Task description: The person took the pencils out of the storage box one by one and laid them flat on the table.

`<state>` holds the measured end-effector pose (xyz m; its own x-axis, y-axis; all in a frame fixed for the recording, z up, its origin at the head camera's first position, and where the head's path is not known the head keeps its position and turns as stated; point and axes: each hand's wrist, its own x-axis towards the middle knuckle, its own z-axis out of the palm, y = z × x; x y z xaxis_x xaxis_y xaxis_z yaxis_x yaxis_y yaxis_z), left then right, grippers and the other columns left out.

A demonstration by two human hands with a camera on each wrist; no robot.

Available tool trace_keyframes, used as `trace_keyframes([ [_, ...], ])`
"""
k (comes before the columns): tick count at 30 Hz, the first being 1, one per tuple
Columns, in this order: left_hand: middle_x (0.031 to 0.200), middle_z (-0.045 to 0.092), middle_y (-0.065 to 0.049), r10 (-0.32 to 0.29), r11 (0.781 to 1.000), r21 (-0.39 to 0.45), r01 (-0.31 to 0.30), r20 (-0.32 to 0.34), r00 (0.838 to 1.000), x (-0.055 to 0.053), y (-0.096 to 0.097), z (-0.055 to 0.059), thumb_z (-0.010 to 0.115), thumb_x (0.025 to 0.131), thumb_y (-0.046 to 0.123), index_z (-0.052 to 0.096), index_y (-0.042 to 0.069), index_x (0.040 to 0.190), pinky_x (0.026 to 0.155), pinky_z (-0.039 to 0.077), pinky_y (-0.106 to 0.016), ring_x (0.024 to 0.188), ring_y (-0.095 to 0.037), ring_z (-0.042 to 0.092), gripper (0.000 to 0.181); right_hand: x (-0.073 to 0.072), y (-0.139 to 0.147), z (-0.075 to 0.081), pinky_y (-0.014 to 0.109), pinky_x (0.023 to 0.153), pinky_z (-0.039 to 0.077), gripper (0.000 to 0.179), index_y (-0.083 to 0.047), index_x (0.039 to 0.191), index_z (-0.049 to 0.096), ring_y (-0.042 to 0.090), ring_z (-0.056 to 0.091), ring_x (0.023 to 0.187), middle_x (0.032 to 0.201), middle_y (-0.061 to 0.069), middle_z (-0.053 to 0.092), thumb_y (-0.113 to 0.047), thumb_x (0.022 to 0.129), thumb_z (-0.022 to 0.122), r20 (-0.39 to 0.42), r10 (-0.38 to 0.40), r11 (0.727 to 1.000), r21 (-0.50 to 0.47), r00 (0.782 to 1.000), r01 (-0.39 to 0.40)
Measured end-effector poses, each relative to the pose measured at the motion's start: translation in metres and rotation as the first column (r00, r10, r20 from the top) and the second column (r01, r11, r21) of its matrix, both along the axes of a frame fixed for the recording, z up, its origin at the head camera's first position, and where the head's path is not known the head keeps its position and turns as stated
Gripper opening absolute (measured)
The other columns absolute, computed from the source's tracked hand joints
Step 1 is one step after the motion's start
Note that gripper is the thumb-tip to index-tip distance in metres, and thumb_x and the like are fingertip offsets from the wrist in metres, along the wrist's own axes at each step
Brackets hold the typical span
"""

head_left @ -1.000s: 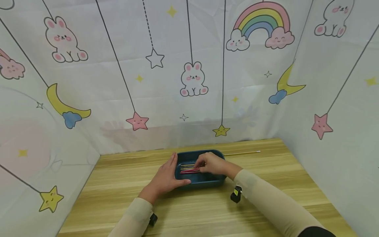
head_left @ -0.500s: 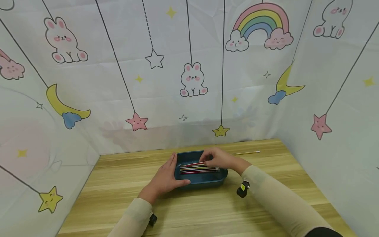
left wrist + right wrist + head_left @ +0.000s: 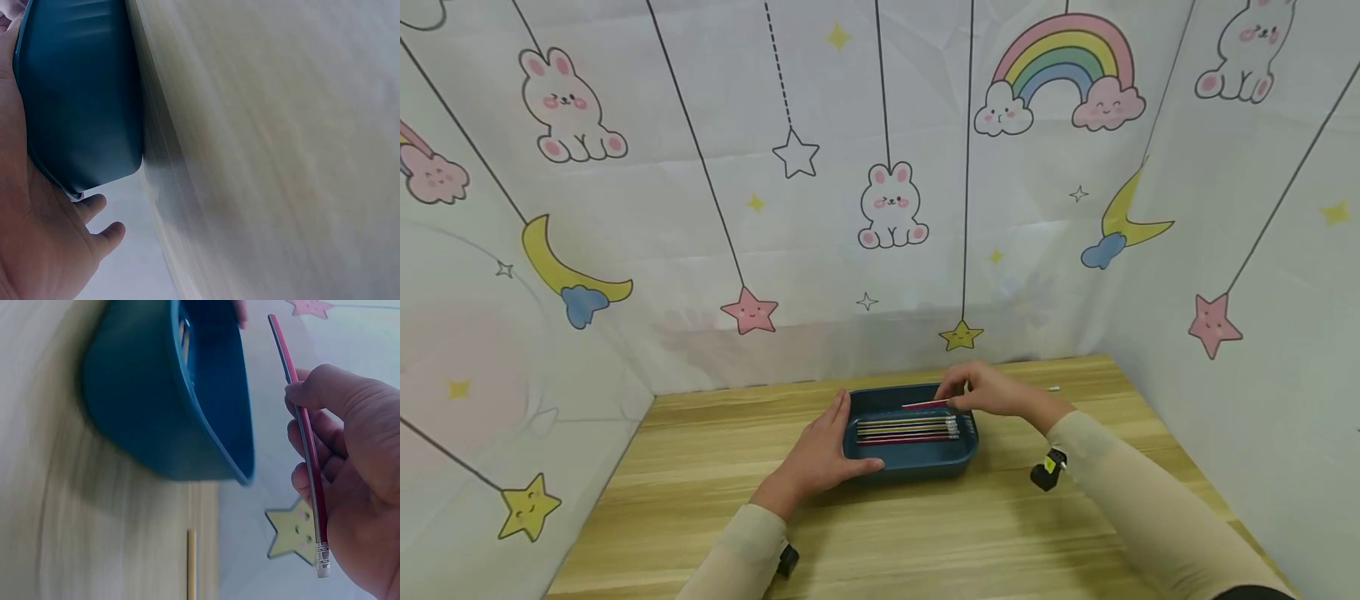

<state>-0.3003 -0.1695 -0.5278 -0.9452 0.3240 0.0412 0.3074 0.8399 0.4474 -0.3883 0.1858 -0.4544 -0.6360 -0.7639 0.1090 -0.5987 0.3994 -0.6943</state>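
The person's right hand (image 3: 988, 390) has a pinching grip, thumb against fingers, on a red-and-dark striped pencil (image 3: 309, 450), raised at the far right part of the dark teal box (image 3: 917, 472). The left hand (image 3: 816, 450) rests against the box's left end, fingers extended, thumb along the near rim. Inside, a row of pencils (image 3: 906, 431) lies with erasers to the right. A yellow pencil (image 3: 192, 565) lies on the tabletop (image 3: 925, 542), right of the box.
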Motion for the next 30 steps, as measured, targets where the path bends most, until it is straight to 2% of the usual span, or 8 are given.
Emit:
trace_keyframes([
  [5, 0.185, 0.012, -0.016, -0.007, 1.000, 0.010, 0.007, -0.002, 1.000, 0.001, 0.001, 0.000, 0.075, 0.087, 0.083, 0.012, 0.003, 0.177, 0.129, 0.029, -0.064, 0.166, -0.042, 0.026, 0.136, -0.004, 0.019, 0.003, 0.035, 0.077, 0.056, 0.018, -0.009, 0.115, 0.086, 0.020, 0.066, 0.090, 0.108, 0.003, 0.075, -0.002, 0.106, 0.072, -0.015, -0.028, 1.000, -0.015, 1.000, 0.027],
  [12, 0.185, 0.011, -0.014, 0.003, 1.000, -0.003, -0.003, 0.002, 1.000, -0.001, 0.000, -0.002, 0.074, 0.086, 0.085, 0.011, 0.005, 0.178, 0.130, 0.028, -0.063, 0.167, -0.041, 0.025, 0.137, -0.007, 0.043, 0.007, 0.034, 0.077, 0.056, 0.017, -0.007, 0.115, 0.086, 0.022, 0.065, 0.092, 0.111, 0.004, 0.076, -0.001, 0.105, 0.073, 0.004, -0.069, 0.998, -0.010, 0.998, 0.069],
  [16, 0.185, 0.011, -0.015, -0.003, 1.000, 0.017, 0.003, -0.002, 1.000, -0.001, 0.001, -0.002, 0.075, 0.087, 0.084, 0.012, 0.005, 0.178, 0.129, 0.028, -0.065, 0.166, -0.043, 0.025, 0.136, -0.008, 0.056, 0.007, 0.033, 0.076, 0.056, 0.016, -0.005, 0.115, 0.086, 0.023, 0.065, 0.092, 0.110, 0.005, 0.075, -0.002, 0.105, 0.074, 0.007, -0.094, 0.996, -0.005, 0.996, 0.094],
  [24, 0.185, 0.010, -0.013, 0.003, 1.000, 0.025, -0.003, 0.005, 1.000, 0.000, 0.000, -0.001, 0.076, 0.086, 0.083, 0.012, 0.006, 0.178, 0.129, 0.028, -0.064, 0.166, -0.042, 0.025, 0.136, -0.013, 0.078, 0.003, 0.034, 0.078, 0.057, 0.019, -0.010, 0.116, 0.087, 0.022, 0.066, 0.094, 0.112, 0.006, 0.075, -0.001, 0.104, 0.075, -0.008, -0.146, 0.989, 0.003, 0.989, 0.146],
  [30, 0.185, 0.011, -0.014, 0.009, 1.000, 0.019, -0.009, 0.005, 1.000, -0.001, 0.001, -0.001, 0.076, 0.086, 0.083, 0.013, 0.005, 0.178, 0.129, 0.029, -0.064, 0.166, -0.043, 0.026, 0.137, -0.014, 0.091, 0.001, 0.034, 0.083, 0.059, 0.019, -0.010, 0.116, 0.087, 0.027, 0.069, 0.109, 0.119, 0.007, 0.075, -0.002, 0.105, 0.074, -0.015, -0.198, 0.980, 0.031, 0.980, 0.198],
])
